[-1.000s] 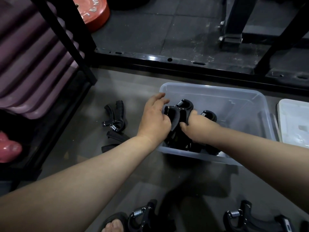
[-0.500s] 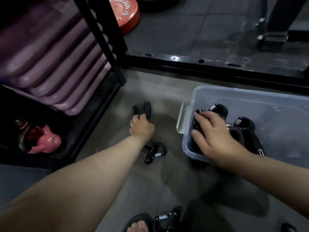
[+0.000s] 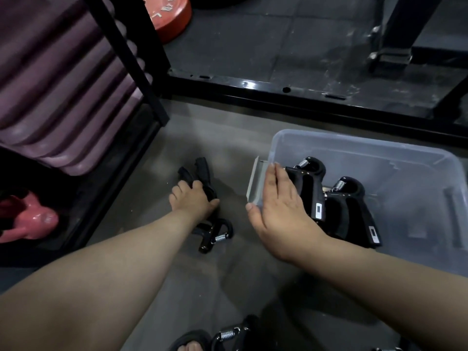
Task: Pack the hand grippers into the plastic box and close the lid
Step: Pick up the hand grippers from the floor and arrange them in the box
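A clear plastic box [image 3: 417,158] stands open on the grey floor at the right, with black hand grippers [image 3: 344,206] lying in its left end. My right hand [image 3: 276,211] rests flat over the box's left rim, fingers spread, holding nothing. To the left on the floor, my left hand [image 3: 192,198] is closed around a black hand gripper [image 3: 200,171] whose two handles stick out beyond my fingers. Another hand gripper [image 3: 215,234] with a steel spring lies just behind that hand. One more hand gripper [image 3: 233,335] lies at the bottom edge.
A black rack post [image 3: 131,57] and stacked purple mats [image 3: 58,92] stand at the left, with a pink kettlebell [image 3: 27,221] below them. A black metal frame rail [image 3: 304,97] runs behind the box. A red weight plate [image 3: 167,16] lies far back. My sandalled foot [image 3: 190,345] shows at bottom.
My left hand left the box, reached left to the floor and closed on a hand gripper. My right hand let go of the grippers in the box and now lies flat on the rim.
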The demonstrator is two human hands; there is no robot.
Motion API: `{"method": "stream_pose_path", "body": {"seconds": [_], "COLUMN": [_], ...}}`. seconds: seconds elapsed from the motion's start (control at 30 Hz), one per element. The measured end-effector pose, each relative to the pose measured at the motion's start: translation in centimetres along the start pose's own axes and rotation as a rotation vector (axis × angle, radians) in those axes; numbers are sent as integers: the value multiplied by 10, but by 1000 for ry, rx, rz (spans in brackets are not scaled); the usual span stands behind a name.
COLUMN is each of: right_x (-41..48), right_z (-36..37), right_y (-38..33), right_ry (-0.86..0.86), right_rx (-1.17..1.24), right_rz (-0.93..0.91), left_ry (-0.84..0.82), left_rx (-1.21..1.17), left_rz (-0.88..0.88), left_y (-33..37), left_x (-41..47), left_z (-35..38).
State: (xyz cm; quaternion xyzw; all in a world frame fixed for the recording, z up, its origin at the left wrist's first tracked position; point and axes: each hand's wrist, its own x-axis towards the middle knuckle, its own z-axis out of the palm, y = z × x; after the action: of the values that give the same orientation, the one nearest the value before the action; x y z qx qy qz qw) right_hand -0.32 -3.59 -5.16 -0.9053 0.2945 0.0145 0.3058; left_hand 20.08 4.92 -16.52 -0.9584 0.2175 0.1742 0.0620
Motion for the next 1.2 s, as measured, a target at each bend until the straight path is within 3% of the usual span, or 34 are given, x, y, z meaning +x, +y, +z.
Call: {"method": "stream_pose_path", "body": {"seconds": [0.1, 0.17, 0.37, 0.5, 0.67, 0.73, 0.8, 0.93, 1.0, 1.07, 1.2], "right_x": [1, 2, 2, 2, -1, 0, 6, 13, 11, 6, -7], "right_z": [0, 0, 1, 2, 0, 0, -3, -45, -72, -93, -122], "right_y": [2, 2, 2, 1, 2, 4, 11, 20, 30, 40, 70], "right_ry": [-6, -23, -16, -1, 12, 6, 48, 252, 160, 3, -279], "right_rx": [24, 31, -1, -9, 4, 67, 277, 1056, 1134, 1055, 991], "right_rz": [13, 21, 16, 5, -13, -23, 22, 300, 214, 103, 90], "left_ry": [-29, -44, 34, -261, -716, -805, -823, -765, -777, -789, -707], "left_rx": [53, -49, -1054, -1692, -2055, -2027, -1838, -1442, -1417, -1387, -1189], "left_rz": [29, 37, -48, -270, 18, 114, 218, 422, 486, 528, 576], "left_y": [7, 8, 6, 16, 10, 12, 15, 26, 35, 44, 63], "left_x": [-5, -7, -16, -23, -33, -42, -49, -64, -72, -79, -92], "left_z": [-3, -8, -56, -76, -104, -118, -128, -133, -134, -138, -147]}}
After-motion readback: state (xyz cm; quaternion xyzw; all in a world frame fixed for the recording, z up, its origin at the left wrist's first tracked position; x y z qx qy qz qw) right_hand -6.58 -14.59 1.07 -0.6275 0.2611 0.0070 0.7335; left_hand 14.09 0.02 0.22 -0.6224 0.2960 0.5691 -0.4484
